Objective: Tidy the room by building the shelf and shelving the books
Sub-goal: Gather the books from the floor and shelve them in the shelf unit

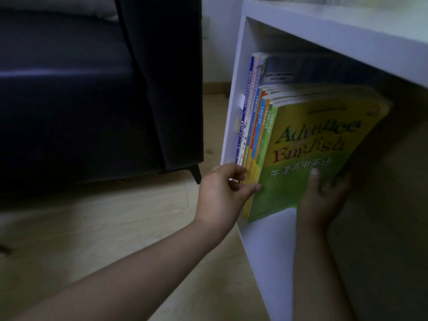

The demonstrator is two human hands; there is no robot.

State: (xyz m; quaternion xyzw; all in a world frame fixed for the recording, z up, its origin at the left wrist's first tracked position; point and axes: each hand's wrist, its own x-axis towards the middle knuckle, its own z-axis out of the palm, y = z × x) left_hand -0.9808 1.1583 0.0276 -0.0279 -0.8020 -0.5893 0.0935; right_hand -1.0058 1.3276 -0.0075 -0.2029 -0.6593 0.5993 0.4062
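A white shelf (234,93) stands on the floor, its open compartment facing me. Several books lean upright against its left wall. The outermost is a yellow-green English textbook (308,144), its cover tilted toward me. Taller books with blue and orange spines (251,105) stand behind it. My left hand (222,193) grips the lower spine edges of the stack with thumb and fingers. My right hand (322,198) holds the textbook's lower right edge, thumb on the cover and fingers behind it. The compartment's right part is dark.
A dark sofa (92,100) with a short black leg (195,173) stands to the left of the shelf on a light wooden floor (115,228). A narrow gap of floor separates sofa and shelf. The white shelf bottom board (273,251) runs toward me.
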